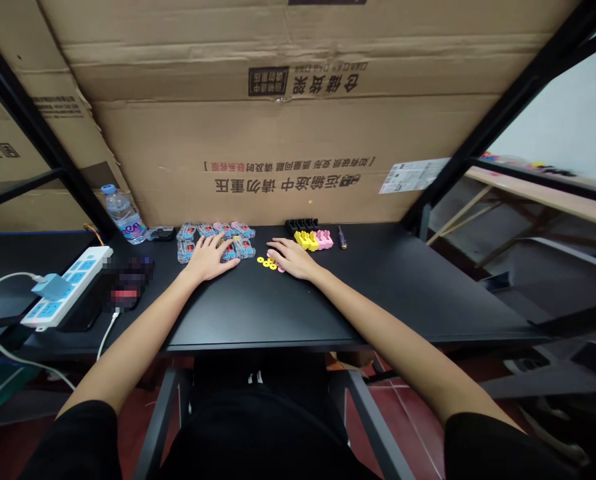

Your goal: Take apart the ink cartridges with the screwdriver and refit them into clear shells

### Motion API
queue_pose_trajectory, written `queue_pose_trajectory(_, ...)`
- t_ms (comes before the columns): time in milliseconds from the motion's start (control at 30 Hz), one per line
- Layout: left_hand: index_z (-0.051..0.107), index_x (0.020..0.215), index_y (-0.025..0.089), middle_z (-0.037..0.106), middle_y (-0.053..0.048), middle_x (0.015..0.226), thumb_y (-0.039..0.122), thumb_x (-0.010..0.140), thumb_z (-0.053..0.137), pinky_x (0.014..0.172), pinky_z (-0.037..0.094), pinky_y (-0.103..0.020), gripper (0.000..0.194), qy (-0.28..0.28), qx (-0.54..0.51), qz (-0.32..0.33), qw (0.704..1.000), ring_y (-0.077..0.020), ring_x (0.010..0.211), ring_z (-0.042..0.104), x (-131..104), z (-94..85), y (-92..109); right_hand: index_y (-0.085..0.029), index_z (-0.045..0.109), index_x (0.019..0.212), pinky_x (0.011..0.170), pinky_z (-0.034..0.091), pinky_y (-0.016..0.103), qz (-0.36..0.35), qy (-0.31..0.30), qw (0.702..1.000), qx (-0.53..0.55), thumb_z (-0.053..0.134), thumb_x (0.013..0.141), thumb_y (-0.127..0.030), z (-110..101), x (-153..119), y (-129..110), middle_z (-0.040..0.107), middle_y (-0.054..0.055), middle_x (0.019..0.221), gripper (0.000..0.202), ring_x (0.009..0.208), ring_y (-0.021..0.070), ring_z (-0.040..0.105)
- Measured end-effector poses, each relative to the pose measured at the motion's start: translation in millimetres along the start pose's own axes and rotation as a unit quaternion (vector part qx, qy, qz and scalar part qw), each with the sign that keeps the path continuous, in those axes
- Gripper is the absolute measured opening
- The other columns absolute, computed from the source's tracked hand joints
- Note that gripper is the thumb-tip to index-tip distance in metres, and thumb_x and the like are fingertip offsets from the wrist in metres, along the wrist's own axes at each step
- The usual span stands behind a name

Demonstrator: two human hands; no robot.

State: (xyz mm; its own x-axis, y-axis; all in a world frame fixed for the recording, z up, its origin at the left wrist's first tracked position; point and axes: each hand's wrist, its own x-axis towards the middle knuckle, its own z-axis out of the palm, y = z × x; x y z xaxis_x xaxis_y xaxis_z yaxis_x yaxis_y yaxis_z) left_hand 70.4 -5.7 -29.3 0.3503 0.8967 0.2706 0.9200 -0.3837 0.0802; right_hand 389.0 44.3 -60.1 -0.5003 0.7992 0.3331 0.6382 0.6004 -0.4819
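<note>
My left hand [209, 259] lies with spread fingers over the near row of clear plastic pieces [245, 248], which have red and blue parts inside; it hides some of them. A further row of these pieces [207, 230] stands behind. My right hand [294, 259] rests palm down on the black table, fingers stretched out, at the edge of several small yellow rings [267, 263]. A pink ring [281, 269] shows by its fingers. Just behind that hand are yellow plastic parts [306, 241], pink plastic parts [324, 239] and black plastic parts [302, 225] in short rows.
A small screwdriver [343, 238] lies right of the pink parts. At the left are a water bottle [126, 215], a power strip [68, 287] with a plug and cable, and a phone [128, 283]. A cardboard wall [278, 133] closes off the table's back.
</note>
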Motion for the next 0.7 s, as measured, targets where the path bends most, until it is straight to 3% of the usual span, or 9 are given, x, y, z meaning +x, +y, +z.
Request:
queue_pose_trajectory(133,0.048,0.162,0.027,0.046,-0.012,0.170,0.070,0.099,0.056,0.135,0.010,-0.063,0.077,0.036,-0.051,0.006,0.998,-0.0375,0.159,0.037,0,-5.5,6,-0.026,0.068,0.145,0.127,0.039,0.055,0.016,0.022,0.997,0.069,0.037,0.110,-0.064,-5,5,-1,0.066,0.013,0.150,0.060,0.145,0.0311,0.057)
queue_pose_trajectory(233,0.038,0.168,0.031,0.050,-0.009,0.167,0.074,0.101,0.046,0.134,0.020,-0.062,0.079,0.082,-0.211,0.009,0.974,-0.0355,0.159,0.039,4,-14.8,15,-0.026,0.046,0.164,0.125,0.044,0.054,0.030,0.051,0.990,0.126,0.014,0.113,-0.060,-11,11,-4,0.057,0.014,0.161,0.069,0.151,0.0293,0.053)
queue_pose_trajectory(333,0.025,0.173,0.035,0.053,-0.008,0.166,0.079,0.105,0.015,0.124,0.042,-0.061,0.081,0.096,-0.438,-0.040,0.893,-0.0343,0.154,0.049,11,-22.9,22,-0.022,0.021,0.174,0.121,0.049,0.054,0.030,0.056,0.970,0.235,-0.010,0.109,-0.054,-19,11,-5,0.051,0.016,0.167,0.079,0.151,0.0273,0.054)
queue_pose_trajectory(400,0.017,0.174,0.036,0.050,-0.006,0.168,0.079,0.101,-0.008,0.118,0.050,-0.057,0.088,0.101,-0.552,-0.073,0.824,-0.0313,0.153,0.052,14,-24.4,21,-0.018,0.017,0.174,0.121,0.048,0.056,0.028,0.055,0.930,0.362,-0.012,0.105,-0.059,-24,9,-4,0.048,0.017,0.169,0.085,0.152,0.0284,0.054)
queue_pose_trajectory(467,0.012,0.175,0.038,0.047,-0.004,0.171,0.079,0.096,-0.018,0.115,0.054,-0.055,0.094,0.111,-0.607,-0.089,0.782,-0.0299,0.153,0.052,15,-22.3,16,-0.016,0.017,0.174,0.123,0.045,0.060,0.034,0.064,0.883,0.464,-0.009,0.103,-0.066,-28,5,-2,0.046,0.018,0.170,0.091,0.153,0.0311,0.051)
queue_pose_trajectory(533,0.009,0.175,0.041,0.044,-0.002,0.172,0.082,0.095,-0.015,0.113,0.057,-0.055,0.093,0.119,-0.609,-0.102,0.778,-0.0303,0.153,0.052,14,-18.3,9,-0.016,0.015,0.174,0.124,0.042,0.063,0.046,0.077,0.868,0.488,-0.008,0.101,-0.068,-30,3,-1,0.045,0.018,0.170,0.092,0.155,0.0324,0.049)
queue_pose_trajectory(633,0.009,0.175,0.042,0.042,-0.001,0.173,0.083,0.096,-0.011,0.110,0.058,-0.055,0.091,0.119,-0.597,-0.113,0.785,-0.0296,0.153,0.051,12,-14.4,1,-0.017,0.011,0.176,0.125,0.041,0.065,0.063,0.084,0.879,0.466,-0.006,0.101,-0.068,-34,3,-2,0.043,0.017,0.172,0.091,0.157,0.0327,0.046)
queue_pose_trajectory(700,0.014,0.175,0.039,0.044,-0.003,0.172,0.083,0.094,-0.013,0.111,0.058,-0.054,0.096,0.120,-0.629,-0.110,0.760,-0.0294,0.153,0.051,11,-15.1,-1,-0.018,0.013,0.176,0.125,0.041,0.063,0.086,0.092,0.872,0.473,-0.005,0.100,-0.070,-37,3,-5,0.044,0.015,0.172,0.093,0.157,0.0319,0.046)
